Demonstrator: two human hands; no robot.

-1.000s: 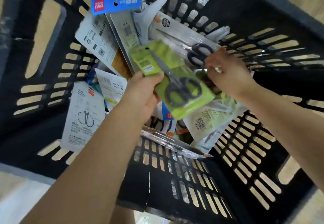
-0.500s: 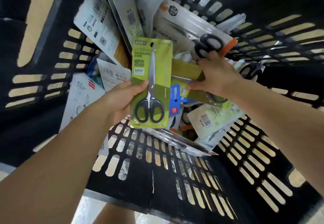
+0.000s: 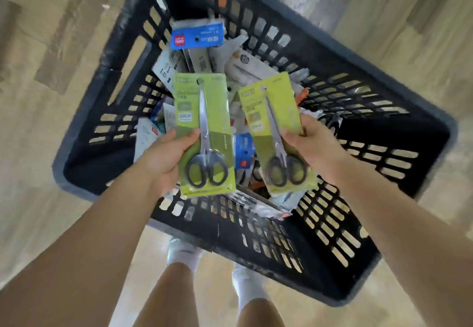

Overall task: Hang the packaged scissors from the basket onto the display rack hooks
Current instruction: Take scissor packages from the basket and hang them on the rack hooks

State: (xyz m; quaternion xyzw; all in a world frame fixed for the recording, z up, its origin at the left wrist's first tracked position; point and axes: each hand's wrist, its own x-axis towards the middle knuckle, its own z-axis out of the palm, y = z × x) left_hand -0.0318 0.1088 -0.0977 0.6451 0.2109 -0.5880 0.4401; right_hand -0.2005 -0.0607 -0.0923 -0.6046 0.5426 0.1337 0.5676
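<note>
One black slotted basket (image 3: 384,91) fills most of the view, standing on a pale wood floor (image 3: 38,121) and heaped with packaged scissors (image 3: 245,70). Above the heap, the left hand (image 3: 163,157) grips a green scissors pack (image 3: 204,134) by its left edge, thumb across the front. The right hand (image 3: 312,144) pinches a second green pack (image 3: 276,134) by its right edge, tilted slightly. White socks (image 3: 184,252) show below the basket.

shop | black basket (image 3: 399,101) of carded retail packs (image 3: 195,38) | wood-look floor (image 3: 38,121)
</note>
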